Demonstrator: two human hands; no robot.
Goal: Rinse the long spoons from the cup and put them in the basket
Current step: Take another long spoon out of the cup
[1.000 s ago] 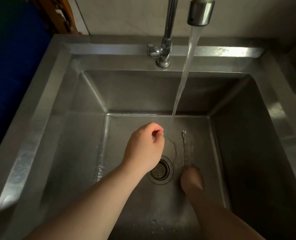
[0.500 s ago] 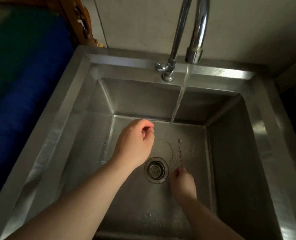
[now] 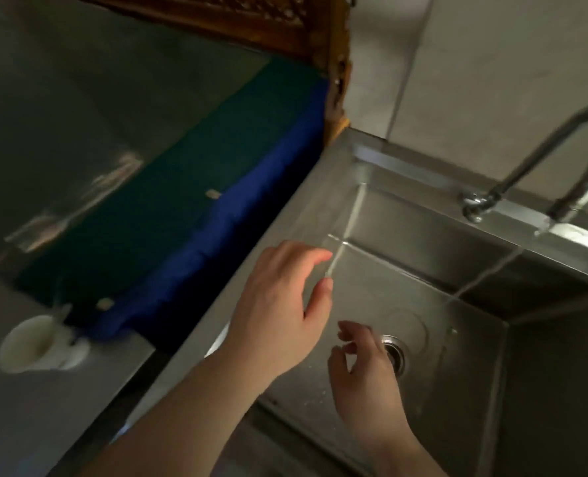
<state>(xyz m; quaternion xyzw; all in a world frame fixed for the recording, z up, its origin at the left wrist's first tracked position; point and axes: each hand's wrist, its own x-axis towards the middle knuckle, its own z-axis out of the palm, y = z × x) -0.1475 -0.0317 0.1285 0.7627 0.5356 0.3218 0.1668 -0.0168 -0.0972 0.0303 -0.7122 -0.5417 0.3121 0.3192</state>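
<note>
My left hand (image 3: 282,304) hovers over the left rim of the steel sink (image 3: 320,187), fingers spread and holding nothing. My right hand (image 3: 361,370) is lower in the basin beside the drain (image 3: 394,352), fingers loosely apart; I see no spoon in it. A white cup (image 3: 31,346) stands blurred on the counter at the far left, with a thin spoon handle (image 3: 60,309) sticking up out of it. A blue-edged, green container (image 3: 196,215) lies between the cup and the sink. Its contents are too blurred to make out.
Water runs from the curved tap (image 3: 561,146) into the basin at the right. A carved wooden frame (image 3: 334,63) stands at the wall behind the blue-edged container. A steel counter (image 3: 45,425) stretches left of the sink.
The view has swung left, bringing the cup and counter into sight. My left hand has spread open over the sink's left rim. The spoon seen in my right hand no longer shows.
</note>
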